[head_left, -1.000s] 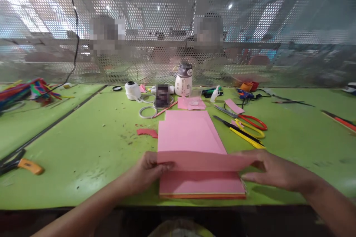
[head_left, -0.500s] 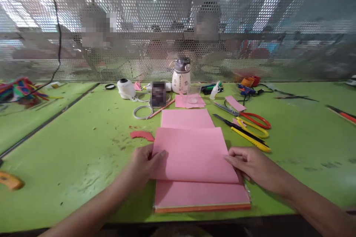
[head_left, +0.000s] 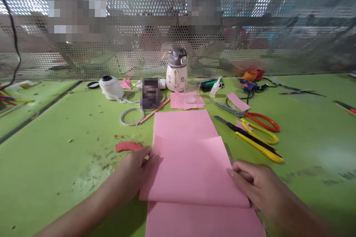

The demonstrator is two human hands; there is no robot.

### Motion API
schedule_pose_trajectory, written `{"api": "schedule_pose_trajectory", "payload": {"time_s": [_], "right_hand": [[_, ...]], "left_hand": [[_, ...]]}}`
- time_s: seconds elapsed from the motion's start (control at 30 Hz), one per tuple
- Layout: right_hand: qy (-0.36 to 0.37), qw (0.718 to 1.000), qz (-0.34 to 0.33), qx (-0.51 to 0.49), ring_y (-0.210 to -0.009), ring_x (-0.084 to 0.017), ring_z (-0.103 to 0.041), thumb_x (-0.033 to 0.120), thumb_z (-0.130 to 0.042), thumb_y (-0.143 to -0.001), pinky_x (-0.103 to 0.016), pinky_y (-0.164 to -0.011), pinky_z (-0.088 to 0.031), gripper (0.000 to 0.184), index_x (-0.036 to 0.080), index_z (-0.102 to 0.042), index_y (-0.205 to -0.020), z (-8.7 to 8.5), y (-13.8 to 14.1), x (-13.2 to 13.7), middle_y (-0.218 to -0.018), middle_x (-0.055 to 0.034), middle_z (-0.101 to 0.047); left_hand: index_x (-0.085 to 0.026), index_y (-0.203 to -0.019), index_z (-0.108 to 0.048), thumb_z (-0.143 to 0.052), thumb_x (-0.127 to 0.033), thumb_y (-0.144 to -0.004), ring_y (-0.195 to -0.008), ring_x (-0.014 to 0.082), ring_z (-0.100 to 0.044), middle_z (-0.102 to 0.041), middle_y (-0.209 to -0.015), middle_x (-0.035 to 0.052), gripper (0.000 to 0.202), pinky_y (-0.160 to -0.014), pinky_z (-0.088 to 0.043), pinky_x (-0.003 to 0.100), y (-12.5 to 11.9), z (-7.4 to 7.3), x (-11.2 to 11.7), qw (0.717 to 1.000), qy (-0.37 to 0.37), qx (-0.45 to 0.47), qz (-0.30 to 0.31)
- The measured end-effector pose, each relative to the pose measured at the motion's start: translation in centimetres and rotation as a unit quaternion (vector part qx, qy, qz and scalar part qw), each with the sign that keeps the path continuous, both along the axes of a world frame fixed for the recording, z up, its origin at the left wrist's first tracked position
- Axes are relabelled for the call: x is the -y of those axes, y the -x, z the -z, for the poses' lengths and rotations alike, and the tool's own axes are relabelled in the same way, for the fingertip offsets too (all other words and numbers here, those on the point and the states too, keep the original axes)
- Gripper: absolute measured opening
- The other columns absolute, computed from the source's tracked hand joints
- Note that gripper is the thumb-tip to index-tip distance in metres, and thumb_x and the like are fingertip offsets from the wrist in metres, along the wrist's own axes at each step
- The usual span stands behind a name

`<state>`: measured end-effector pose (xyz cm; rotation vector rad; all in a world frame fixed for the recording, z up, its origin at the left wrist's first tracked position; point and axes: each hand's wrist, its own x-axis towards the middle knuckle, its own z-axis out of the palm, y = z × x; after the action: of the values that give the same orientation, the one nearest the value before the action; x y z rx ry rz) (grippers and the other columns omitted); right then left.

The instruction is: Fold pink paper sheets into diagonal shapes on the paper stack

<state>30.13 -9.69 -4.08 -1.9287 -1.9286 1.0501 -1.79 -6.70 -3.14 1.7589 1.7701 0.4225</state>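
A pink sheet of paper lies across the middle, its near edge curving slightly above more pink paper. My left hand pinches its left edge, thumb on top. On the other side, my right hand grips the right edge between thumb and curled fingers. Beyond the held sheet, a flat stretch of pink paper shows on the table. Next to my left hand is a red paper scrap. To the right lie a utility knife and scissors with red and yellow handles.
A bottle stands at the back of the green table, before a perforated screen. Nearby are a clear cup, a small glue bottle, a pencil, a white thread spool and a blue glue gun.
The view has moved closer and tilted, so things appear larger. Both hands have drawn the pink sheet toward me, and more of the pink paper beyond it shows.
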Motion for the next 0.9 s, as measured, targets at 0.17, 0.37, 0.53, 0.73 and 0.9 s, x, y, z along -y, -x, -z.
{"api": "schedule_pose_trajectory", "payload": {"time_s": [0.17, 0.37, 0.53, 0.73, 0.9], "right_hand": [[-0.089, 0.991, -0.020, 0.097, -0.050, -0.015, -0.034, 0.050, -0.035, -0.096, -0.029, -0.052, -0.022, 0.040, 0.025, -0.036, -0.065, 0.8, 0.1, 0.5, -0.053, 0.0032, -0.039], [-0.141, 0.974, -0.026, 0.175, -0.046, -0.017, -0.041, 0.049, -0.038, -0.093, -0.030, -0.053, -0.021, 0.039, 0.025, -0.039, -0.062, 0.8, 0.2, 0.1, -0.049, 0.0016, -0.044], [-0.149, 0.970, -0.019, 0.192, -0.046, -0.015, -0.037, 0.047, -0.040, -0.089, -0.029, -0.052, -0.019, 0.037, 0.024, -0.038, -0.059, 1.2, 0.1, -0.3, -0.048, 0.0028, -0.041], [-0.139, 0.973, -0.013, 0.185, -0.050, -0.014, -0.031, 0.045, -0.038, -0.088, -0.029, -0.053, -0.019, 0.035, 0.023, -0.035, -0.061, 1.4, 0.2, -0.3, -0.051, 0.0040, -0.035], [-0.100, 0.984, -0.019, 0.149, -0.052, -0.014, -0.027, 0.044, -0.037, -0.089, -0.029, -0.052, -0.018, 0.036, 0.023, -0.030, -0.061, 0.9, 0.1, -0.7, -0.053, 0.0049, -0.028]], "left_hand": [[-0.024, -0.063, -0.038, -0.045, -0.046, -0.089, -0.049, 0.0141, -0.041, -0.045, -0.052, -0.0044, 0.036, -0.051, -0.022, 0.027, -0.1, -0.5, -1.3, 0.999, 0.014, -0.030, 0.013], [-0.024, -0.067, -0.048, -0.057, -0.046, -0.084, -0.055, 0.0165, -0.047, -0.049, -0.055, -0.0026, 0.030, -0.053, -0.028, 0.027, 0.4, 0.1, -2.4, 0.997, 0.055, 0.048, 0.001], [-0.024, -0.068, -0.047, -0.054, -0.056, -0.085, -0.047, 0.0153, -0.046, -0.048, -0.053, -0.0035, 0.037, -0.047, -0.028, 0.026, 0.1, -0.9, -2.5, 0.991, 0.122, 0.049, -0.010], [-0.023, -0.075, -0.044, -0.044, -0.053, -0.089, -0.042, 0.0125, -0.042, -0.046, -0.052, -0.0063, 0.033, -0.043, -0.023, 0.025, -0.2, -1.5, -2.1, 0.986, 0.163, -0.016, 0.000], [-0.021, -0.075, -0.047, -0.048, -0.037, -0.090, -0.055, 0.0142, -0.048, -0.051, -0.058, -0.0033, 0.022, -0.051, -0.027, 0.025, -0.1, -1.0, -2.1, 0.989, 0.124, -0.075, -0.001]]}}
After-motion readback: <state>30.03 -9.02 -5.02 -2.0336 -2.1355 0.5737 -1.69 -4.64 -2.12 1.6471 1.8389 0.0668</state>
